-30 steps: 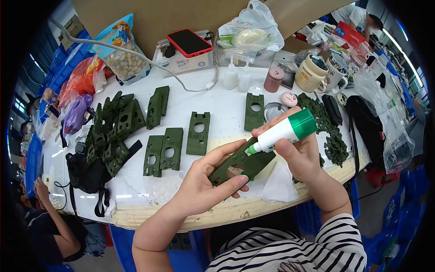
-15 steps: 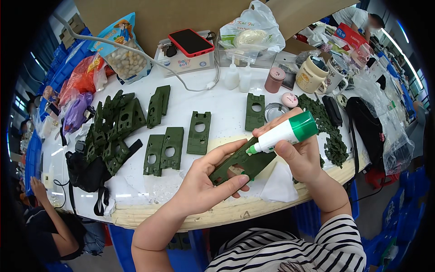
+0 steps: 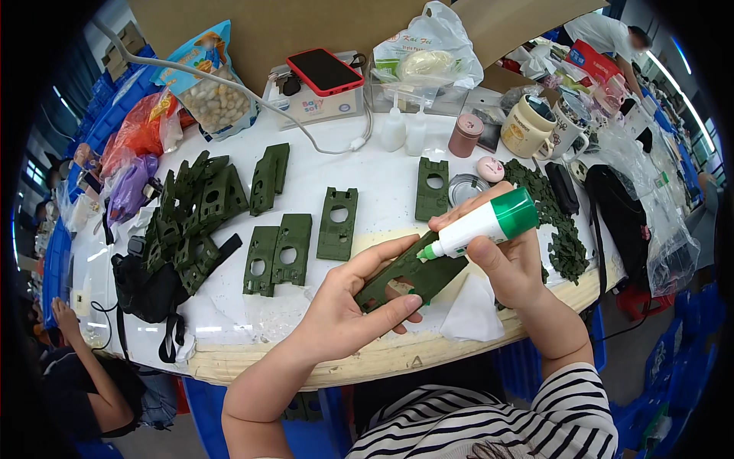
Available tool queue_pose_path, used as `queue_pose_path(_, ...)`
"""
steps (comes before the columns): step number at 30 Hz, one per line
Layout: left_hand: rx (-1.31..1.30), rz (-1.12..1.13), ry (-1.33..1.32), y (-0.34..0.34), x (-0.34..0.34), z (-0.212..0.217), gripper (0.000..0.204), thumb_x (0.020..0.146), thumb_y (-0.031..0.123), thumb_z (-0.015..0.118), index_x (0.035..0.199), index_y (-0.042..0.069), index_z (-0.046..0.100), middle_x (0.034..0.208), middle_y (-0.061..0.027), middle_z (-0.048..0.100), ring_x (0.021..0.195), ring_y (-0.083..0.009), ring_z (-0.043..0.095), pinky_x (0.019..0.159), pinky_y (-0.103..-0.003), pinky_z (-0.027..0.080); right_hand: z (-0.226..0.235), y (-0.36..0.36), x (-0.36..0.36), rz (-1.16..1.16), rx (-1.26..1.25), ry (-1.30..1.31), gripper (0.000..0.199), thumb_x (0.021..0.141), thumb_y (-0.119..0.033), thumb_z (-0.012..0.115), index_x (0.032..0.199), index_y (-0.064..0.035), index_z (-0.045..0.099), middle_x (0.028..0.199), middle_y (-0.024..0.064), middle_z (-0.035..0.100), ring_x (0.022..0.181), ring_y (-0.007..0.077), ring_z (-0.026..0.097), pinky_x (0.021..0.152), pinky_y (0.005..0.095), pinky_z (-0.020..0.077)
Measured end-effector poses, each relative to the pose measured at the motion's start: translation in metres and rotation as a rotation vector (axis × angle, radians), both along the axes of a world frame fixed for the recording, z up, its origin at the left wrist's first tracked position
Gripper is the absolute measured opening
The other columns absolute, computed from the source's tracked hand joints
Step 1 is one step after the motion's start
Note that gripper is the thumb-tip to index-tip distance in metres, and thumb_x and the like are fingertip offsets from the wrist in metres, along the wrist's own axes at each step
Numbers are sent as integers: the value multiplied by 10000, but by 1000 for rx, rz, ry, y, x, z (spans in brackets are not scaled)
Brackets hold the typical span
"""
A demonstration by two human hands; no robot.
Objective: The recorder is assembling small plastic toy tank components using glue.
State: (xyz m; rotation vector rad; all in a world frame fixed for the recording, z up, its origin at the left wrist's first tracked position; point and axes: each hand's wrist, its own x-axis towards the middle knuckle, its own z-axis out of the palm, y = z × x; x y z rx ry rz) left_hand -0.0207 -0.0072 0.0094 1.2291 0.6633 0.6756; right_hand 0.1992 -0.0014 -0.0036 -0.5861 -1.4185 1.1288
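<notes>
Bottle (image 3: 472, 231) clasped in the right hand (image 3: 508, 264), I see from here its nozzle (image 3: 433, 251) over the far half of the plate (image 3: 434, 280), which the left hand (image 3: 340, 310) grips above the table's near edge (image 3: 440, 359), long axis slanting rightward and away.

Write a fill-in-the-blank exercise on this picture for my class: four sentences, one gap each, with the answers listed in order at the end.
1. The right grip holds a bottle with a green wide end and a ____ body.
2. The left grip holds a plate coloured dark ____.
3. The phone on the plastic box has a ____ case.
4. The person's shirt has a pattern of black and white ____.

Missing words: white; green; red; stripes.
</notes>
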Motion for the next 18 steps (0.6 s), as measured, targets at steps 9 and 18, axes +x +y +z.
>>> queue_pose_path(9, -50, -2, -20, 1, -2, 3, 577, 896, 55, 635, 1405, -14, 373, 1105, -113, 623, 820, -137, 653, 622, -245, 530, -1, 2, 4, 50, -32, 8, 316, 924, -177, 627, 1110, -20, 426, 1071, 149, 641, 1002, 172, 616, 878, 327, 490)
queue_pose_path(18, -44, 4, -13, 1, -2, 3, 574, 895, 52, 634, 1404, -10, 376, 1095, -113, 625, 815, -135, 653, 621, -243, 530, -2, 2, 2, 46, 14, -2, 285, 924, -137, 622, 1103, 0, 447, 1082, 150, 634, 1002, 165, 610, 879, 318, 487)
